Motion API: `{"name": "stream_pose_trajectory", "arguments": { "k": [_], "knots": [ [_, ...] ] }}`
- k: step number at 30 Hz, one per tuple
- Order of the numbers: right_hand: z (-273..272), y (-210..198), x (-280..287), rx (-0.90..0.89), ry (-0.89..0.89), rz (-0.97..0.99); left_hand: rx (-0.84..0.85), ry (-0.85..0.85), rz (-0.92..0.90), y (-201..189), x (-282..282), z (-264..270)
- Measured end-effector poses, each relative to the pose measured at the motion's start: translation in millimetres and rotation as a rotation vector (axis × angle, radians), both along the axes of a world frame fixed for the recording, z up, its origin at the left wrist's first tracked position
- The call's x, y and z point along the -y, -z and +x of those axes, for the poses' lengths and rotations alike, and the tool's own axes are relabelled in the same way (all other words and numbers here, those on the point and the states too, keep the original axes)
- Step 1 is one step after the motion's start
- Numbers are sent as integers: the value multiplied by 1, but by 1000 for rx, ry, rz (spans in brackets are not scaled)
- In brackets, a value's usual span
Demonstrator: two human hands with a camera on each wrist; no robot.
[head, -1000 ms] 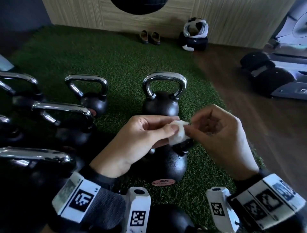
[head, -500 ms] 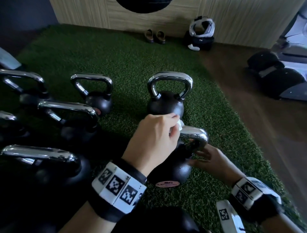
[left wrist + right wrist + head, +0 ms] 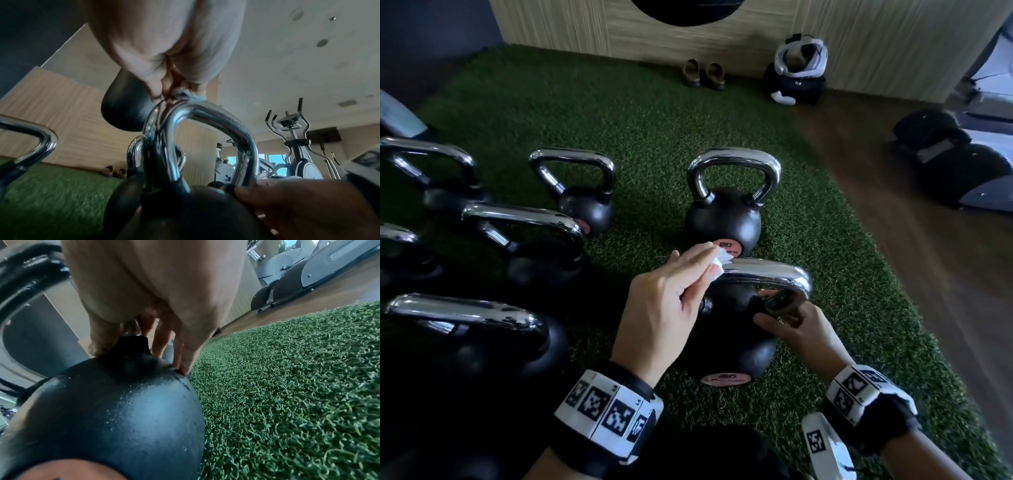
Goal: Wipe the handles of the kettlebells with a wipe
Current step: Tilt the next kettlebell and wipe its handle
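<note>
- Right now your left hand (image 3: 664,301), at the centre of the head view, pinches a small crumpled white wipe (image 3: 717,265) between thumb and fingertips and presses it onto the left end of a chrome handle (image 3: 767,277).
- That handle belongs to the nearest kettlebell (image 3: 732,342), a black one standing upright on the green turf (image 3: 859,274) just below the centre of the frame, with a pink label at its base.
- From the left wrist view the wipe (image 3: 193,97) sits at the very top of the handle's bend, your fingertips closed together around it.
- Your right hand (image 3: 801,329), lower right of centre, braces the kettlebell where the handle's right leg joins the ball; in the right wrist view the thumb and fingers (image 3: 185,356) straddle that black stub, tips resting on the ball's shoulder.
- Directly behind, a second kettlebell (image 3: 724,219) stands upright, and more kettlebells (image 3: 524,240) fill the left side of the frame.
- Near the top edge a pair of shoes (image 3: 703,75) rests by the wood-panelled wall.
</note>
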State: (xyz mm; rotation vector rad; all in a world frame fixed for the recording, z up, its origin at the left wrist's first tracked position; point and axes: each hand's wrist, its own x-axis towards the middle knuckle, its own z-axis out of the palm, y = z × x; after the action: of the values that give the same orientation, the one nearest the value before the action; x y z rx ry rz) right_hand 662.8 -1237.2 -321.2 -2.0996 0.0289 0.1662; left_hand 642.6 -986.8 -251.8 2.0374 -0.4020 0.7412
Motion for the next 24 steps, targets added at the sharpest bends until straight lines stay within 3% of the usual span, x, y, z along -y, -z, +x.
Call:
{"name": "stream_pose_trajectory", "arguments": {
  "k": [2,5,9,13,16,19,24],
  "knots": [
    [0,1,-1,7,2,-3,-41,15,-143,14,-4,0],
    [2,2,0,12,-4,17,-303,71,-532,35,-19,1],
    [5,8,2,27,-3,20,-401,163,-719,45,-25,-7],
    [7,12,3,27,-11,61,-388,182,-752,57,-22,-12],
    [7,15,5,24,-13,40,-503,136,-765,82,-24,-13],
    [6,12,5,35,-19,28,-551,155,-651,99,-20,-16],
    [6,6,0,50,3,163,-506,129,-546,90,-12,-18]
  ]
}}
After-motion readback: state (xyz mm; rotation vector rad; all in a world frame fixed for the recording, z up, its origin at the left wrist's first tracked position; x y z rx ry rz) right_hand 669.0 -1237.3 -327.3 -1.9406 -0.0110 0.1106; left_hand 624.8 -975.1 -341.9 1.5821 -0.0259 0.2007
